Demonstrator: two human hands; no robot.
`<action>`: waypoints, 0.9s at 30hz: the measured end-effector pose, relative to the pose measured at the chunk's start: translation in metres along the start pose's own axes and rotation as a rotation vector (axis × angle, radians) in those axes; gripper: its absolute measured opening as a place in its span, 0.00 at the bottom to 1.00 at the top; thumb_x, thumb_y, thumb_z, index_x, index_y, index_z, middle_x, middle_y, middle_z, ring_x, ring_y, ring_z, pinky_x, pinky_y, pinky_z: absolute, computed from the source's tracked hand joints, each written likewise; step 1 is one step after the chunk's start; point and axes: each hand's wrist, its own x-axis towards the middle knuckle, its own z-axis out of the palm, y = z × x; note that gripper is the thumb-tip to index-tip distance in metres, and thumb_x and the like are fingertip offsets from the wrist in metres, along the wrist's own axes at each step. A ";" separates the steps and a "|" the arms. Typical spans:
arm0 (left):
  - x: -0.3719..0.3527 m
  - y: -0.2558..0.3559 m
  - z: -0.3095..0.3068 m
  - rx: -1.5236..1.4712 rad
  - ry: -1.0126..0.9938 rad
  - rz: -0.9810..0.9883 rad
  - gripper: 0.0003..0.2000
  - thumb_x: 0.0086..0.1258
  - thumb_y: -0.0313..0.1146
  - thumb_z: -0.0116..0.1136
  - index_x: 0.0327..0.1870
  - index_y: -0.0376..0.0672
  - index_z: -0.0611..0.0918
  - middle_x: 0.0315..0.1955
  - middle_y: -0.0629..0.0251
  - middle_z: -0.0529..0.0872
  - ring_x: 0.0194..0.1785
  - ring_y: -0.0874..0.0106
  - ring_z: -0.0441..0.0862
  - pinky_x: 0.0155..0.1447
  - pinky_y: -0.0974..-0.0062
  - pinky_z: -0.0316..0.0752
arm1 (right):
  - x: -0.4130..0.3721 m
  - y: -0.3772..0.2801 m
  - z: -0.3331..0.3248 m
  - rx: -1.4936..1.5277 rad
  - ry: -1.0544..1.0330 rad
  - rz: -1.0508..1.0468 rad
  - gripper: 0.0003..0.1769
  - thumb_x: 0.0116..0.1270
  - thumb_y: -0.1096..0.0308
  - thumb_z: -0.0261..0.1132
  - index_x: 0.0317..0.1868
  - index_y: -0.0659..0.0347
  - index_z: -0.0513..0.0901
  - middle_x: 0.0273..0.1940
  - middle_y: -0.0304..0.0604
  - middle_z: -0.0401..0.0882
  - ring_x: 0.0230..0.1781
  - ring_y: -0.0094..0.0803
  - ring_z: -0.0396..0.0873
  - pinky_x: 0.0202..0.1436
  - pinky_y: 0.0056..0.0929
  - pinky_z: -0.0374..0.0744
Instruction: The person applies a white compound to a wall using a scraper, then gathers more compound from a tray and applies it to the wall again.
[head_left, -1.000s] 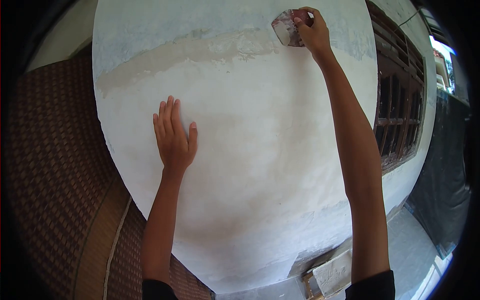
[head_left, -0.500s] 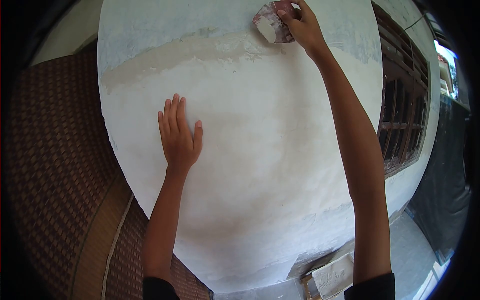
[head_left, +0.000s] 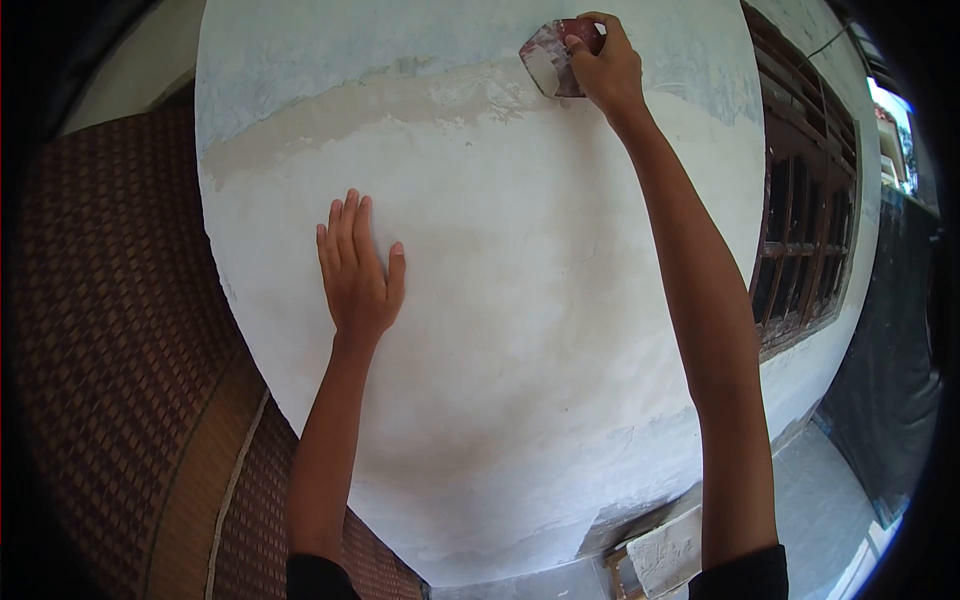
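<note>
My left hand (head_left: 357,275) rests flat on the white wall (head_left: 480,330), its fingers stretched upward and the thumb apart. Higher up and to the right, my right hand (head_left: 610,75) grips a dark red putty scraper (head_left: 553,60), with pale putty smeared over its face. The scraper lies against the wall close to a band of fresh-looking beige putty (head_left: 320,125). Above that band the wall shows a bluish-grey older surface; below it the coat is whiter and smoother. Part of the scraper is hidden by my fingers.
A woven brown mat (head_left: 120,270) hangs along the left edge. On the right are a wooden window with bars (head_left: 805,230) and a dark sheet (head_left: 890,350). A putty-smeared tray (head_left: 668,553) sits low by the wall's foot, partly behind my right forearm.
My right hand has brought the scraper slightly down and to the right along the wall. My left hand has stayed in place.
</note>
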 end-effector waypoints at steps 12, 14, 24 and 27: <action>-0.001 0.000 -0.001 -0.004 0.006 0.002 0.30 0.75 0.35 0.50 0.77 0.37 0.63 0.77 0.53 0.63 0.82 0.55 0.54 0.82 0.46 0.46 | -0.021 -0.025 -0.002 0.178 0.028 0.143 0.23 0.72 0.62 0.66 0.64 0.58 0.74 0.45 0.53 0.86 0.41 0.43 0.87 0.48 0.35 0.84; 0.000 -0.001 0.000 -0.001 0.003 0.004 0.30 0.75 0.35 0.50 0.77 0.37 0.63 0.77 0.53 0.63 0.82 0.55 0.54 0.82 0.46 0.46 | -0.024 -0.015 0.004 0.188 -0.029 0.063 0.23 0.72 0.63 0.66 0.64 0.57 0.74 0.46 0.52 0.86 0.40 0.40 0.87 0.46 0.35 0.84; 0.000 -0.001 0.000 -0.010 0.011 0.012 0.30 0.75 0.35 0.50 0.77 0.37 0.63 0.77 0.53 0.63 0.81 0.54 0.54 0.82 0.47 0.45 | -0.006 0.002 -0.002 0.027 -0.223 -0.182 0.21 0.72 0.63 0.67 0.62 0.58 0.76 0.45 0.48 0.86 0.45 0.33 0.83 0.54 0.35 0.80; 0.000 0.000 -0.001 -0.007 0.005 0.008 0.30 0.75 0.35 0.50 0.77 0.37 0.62 0.77 0.53 0.63 0.81 0.54 0.54 0.82 0.47 0.45 | 0.010 0.007 -0.006 0.115 -0.144 -0.118 0.18 0.73 0.65 0.65 0.60 0.59 0.76 0.46 0.47 0.85 0.44 0.34 0.82 0.51 0.35 0.79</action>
